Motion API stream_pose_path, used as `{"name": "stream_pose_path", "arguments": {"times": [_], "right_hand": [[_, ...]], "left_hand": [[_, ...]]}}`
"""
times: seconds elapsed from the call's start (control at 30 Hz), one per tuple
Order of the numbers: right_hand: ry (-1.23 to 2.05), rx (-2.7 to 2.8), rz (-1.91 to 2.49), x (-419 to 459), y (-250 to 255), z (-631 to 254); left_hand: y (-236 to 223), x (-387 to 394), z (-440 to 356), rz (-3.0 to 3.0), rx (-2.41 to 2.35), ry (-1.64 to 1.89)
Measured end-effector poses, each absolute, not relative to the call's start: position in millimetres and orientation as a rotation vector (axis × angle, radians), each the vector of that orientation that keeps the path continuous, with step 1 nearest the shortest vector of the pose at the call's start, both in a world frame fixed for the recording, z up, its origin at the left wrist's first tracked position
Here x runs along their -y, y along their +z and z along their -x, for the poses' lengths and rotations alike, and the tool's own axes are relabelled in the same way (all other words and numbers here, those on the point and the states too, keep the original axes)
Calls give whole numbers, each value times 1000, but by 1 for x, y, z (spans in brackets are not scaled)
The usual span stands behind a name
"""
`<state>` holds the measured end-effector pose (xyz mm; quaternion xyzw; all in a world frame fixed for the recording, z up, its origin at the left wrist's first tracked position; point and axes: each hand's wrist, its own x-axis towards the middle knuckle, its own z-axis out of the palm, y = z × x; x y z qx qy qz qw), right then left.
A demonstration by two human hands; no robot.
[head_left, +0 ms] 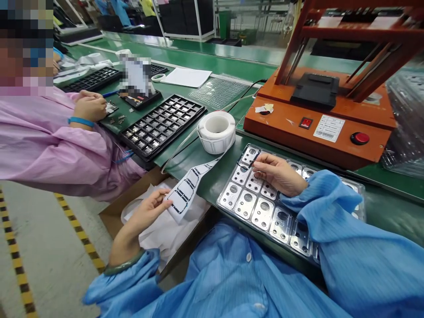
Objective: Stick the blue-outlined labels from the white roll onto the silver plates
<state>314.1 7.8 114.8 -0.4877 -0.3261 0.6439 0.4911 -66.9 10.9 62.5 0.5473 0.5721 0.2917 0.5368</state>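
Note:
My left hand [150,212] pinches the free end of a white backing strip [190,183] that carries black frame-shaped adhesive gaskets. The strip runs up to a white roll [217,131] standing on the green bench. Over the far left corner of a clear tray [222,204], my right hand [278,174] pinches a thin black adhesive gasket [243,166]. It hangs over a silver metal plate [250,154] at that corner. Similar plates, each with one large round hole and smaller ones, fill the tray's pockets. My right hand and sleeve hide part of the tray.
An orange press [318,119] with a red button stands behind the tray. A black tray of small parts [164,123] lies to the left, beside a co-worker in a pink sleeve [66,137]. Below the bench edge, a cardboard box [115,221] holds white paper strips.

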Motion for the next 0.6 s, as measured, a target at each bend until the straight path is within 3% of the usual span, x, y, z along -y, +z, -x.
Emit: {"name": "stream_pose_path", "arguments": {"times": [0.13, 0.33, 0.6], "right_hand": [[1561, 797, 1188, -8, 114, -314], [1576, 801, 1190, -8, 111, -312], [1556, 847, 1178, -5, 109, -311]], "left_hand": [[48, -22, 61, -1492, -1596, 765], [74, -7, 0, -1839, -1822, 1311], [115, -8, -97, -1893, -1286, 1057]]}}
